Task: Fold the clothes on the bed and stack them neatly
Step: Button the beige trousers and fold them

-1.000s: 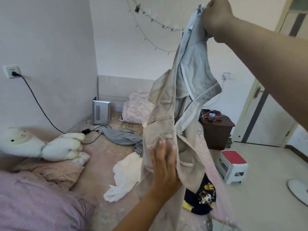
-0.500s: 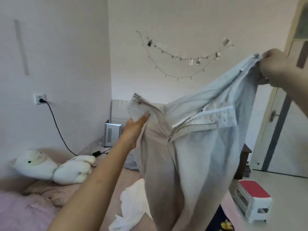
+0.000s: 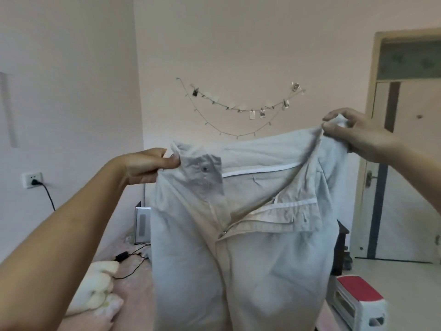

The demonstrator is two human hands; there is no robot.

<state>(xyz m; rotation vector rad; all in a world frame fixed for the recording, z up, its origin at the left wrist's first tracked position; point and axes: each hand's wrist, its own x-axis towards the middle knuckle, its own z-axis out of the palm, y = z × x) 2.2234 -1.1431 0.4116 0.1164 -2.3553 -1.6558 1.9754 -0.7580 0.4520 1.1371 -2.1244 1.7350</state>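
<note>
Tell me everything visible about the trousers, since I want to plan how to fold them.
The trousers are pale beige-grey, of what looks like light woven cotton, creased. They hang upright in the air, waistband spread wide, front facing the camera. The fly is open, the right flap folded down showing white inner trim and a zip; a small button sits on the left flap. The left hand and the right hand each pinch one end of the waistband. The legs run out of view below.

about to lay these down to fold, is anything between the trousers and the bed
The trousers, pinched by the left hand and right hand, hide the bed below; nothing visibly blocks, but hidden clothes cannot be ruled out.
</note>
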